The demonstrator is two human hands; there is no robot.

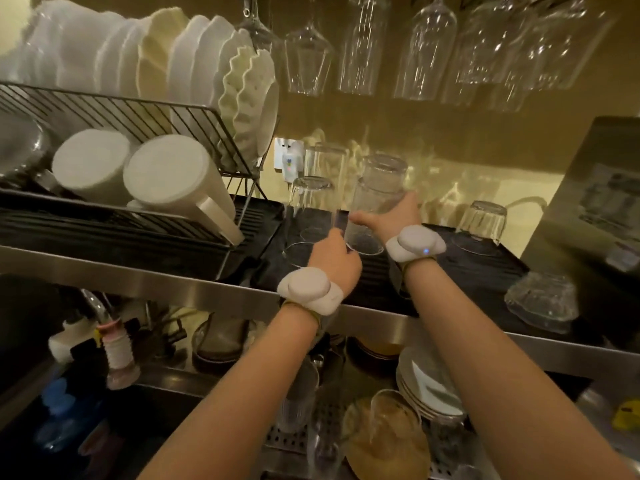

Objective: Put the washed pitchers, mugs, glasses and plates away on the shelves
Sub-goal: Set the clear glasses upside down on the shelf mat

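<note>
My right hand grips a stack of clear upturned tumblers just over the black mat on the steel shelf. My left hand holds the base of an upturned clear glass beside that stack. A taller glass stands behind them. Both wrists wear white bands. White plates stand in the wire rack at the upper left, with two white pitchers lying on their sides below.
Stemmed glasses hang upside down overhead. Another upturned glass and a glass bowl sit on the mat's right part. A steel appliance blocks the far right. Below the shelf edge lie stacked plates, glasses and a sink.
</note>
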